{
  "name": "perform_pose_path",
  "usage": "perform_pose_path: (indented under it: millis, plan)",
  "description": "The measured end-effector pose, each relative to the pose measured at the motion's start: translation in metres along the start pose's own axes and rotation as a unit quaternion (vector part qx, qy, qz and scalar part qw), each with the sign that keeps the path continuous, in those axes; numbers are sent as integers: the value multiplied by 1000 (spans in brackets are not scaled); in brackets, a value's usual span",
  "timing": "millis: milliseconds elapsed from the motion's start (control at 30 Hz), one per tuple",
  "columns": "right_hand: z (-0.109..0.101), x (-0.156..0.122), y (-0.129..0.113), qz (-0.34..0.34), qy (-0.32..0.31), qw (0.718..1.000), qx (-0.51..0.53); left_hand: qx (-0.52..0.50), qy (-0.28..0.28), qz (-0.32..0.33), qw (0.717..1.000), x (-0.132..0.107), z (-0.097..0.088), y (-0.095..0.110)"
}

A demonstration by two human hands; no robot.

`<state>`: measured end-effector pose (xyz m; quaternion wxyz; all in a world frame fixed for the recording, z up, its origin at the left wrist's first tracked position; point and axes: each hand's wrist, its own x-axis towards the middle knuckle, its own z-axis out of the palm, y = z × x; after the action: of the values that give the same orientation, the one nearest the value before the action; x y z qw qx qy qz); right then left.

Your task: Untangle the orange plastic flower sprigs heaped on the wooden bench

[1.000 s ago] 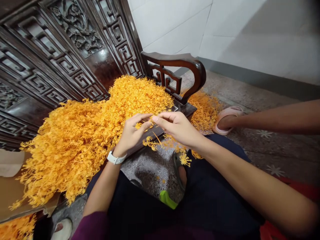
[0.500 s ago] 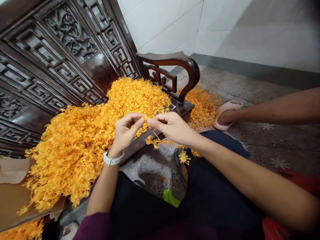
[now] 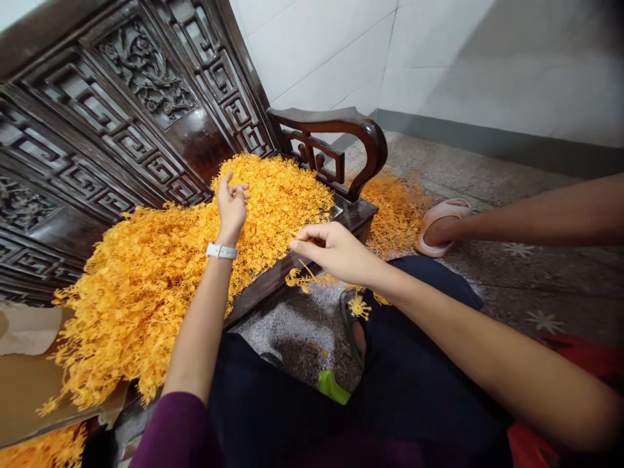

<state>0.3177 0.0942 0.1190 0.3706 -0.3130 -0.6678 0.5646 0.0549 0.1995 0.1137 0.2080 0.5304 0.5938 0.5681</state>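
My left hand (image 3: 232, 207), with a pale watch on its wrist, is over the big heap of yellow-orange plastic flower pieces (image 3: 160, 279). Its fingers are apart, and I see nothing held in them. Lower and to the right, my right hand (image 3: 331, 250) pinches a small piece of the same orange plastic between thumb and forefinger. Below that hand dangle thin stems with spiky flower heads (image 3: 359, 307); how they join the pinched piece is hidden behind the fingers.
The heap lies on a dark carved wooden bench (image 3: 258, 292) with a curved armrest (image 3: 336, 118). More orange pieces (image 3: 394, 208) are on the floor beyond it. Another person's foot in a pink clog (image 3: 441, 224) is at right. A cardboard box (image 3: 29, 383) stands lower left.
My left hand has parted from my right hand and moved up and left over the heap, its fingers opening. The right hand stays nearly in place, still pinching.
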Motion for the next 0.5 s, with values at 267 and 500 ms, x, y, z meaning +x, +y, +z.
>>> perform_pose_path:
  millis: [267,500]
  plan:
    - [-8,10,9,20,116,983,144,-35,-313,13,949,-140,-7,-12]
    - [-12,20,6,-41,126,985,111,-55,-327,16,943,-157,-13,-12]
